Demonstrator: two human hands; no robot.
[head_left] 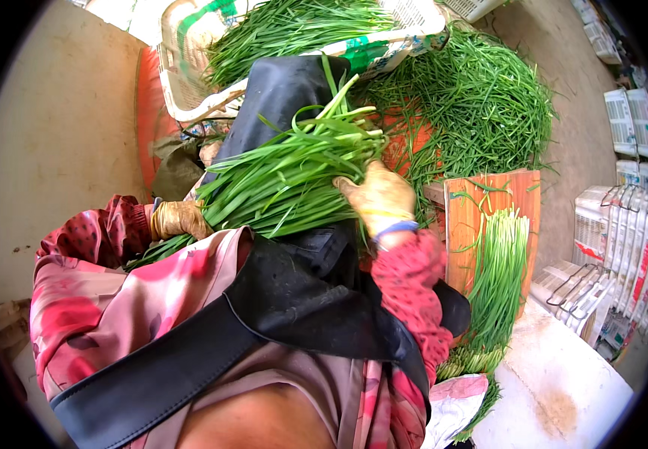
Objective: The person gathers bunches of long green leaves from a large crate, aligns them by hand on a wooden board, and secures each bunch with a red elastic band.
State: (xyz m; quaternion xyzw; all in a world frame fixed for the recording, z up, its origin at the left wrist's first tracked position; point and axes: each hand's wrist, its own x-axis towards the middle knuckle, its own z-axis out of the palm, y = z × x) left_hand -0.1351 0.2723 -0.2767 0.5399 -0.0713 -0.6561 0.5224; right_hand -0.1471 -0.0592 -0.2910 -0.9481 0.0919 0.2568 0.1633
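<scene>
A thick bunch of green garlic chives (286, 176) lies across my lap, over a black apron (283, 93). Its pale stem ends point up and to the right; the leaf tips trail to the lower left. My left hand (180, 219), in a worn yellowish glove, is closed round the leafy end. At the stem side, my right hand (380, 198), gloved alike, has its thumb against the leaves and its fingers curled at the stems, partly hidden.
Ahead stands a white plastic basket (189, 93) holding more chives. Loose greens (481, 105) are heaped at the far right. Nearer, a wooden board (460, 209) carries a neat chive bundle (500, 262). Stacked white baskets (619, 239) line the right side; a pale panel (62, 135) rises at left.
</scene>
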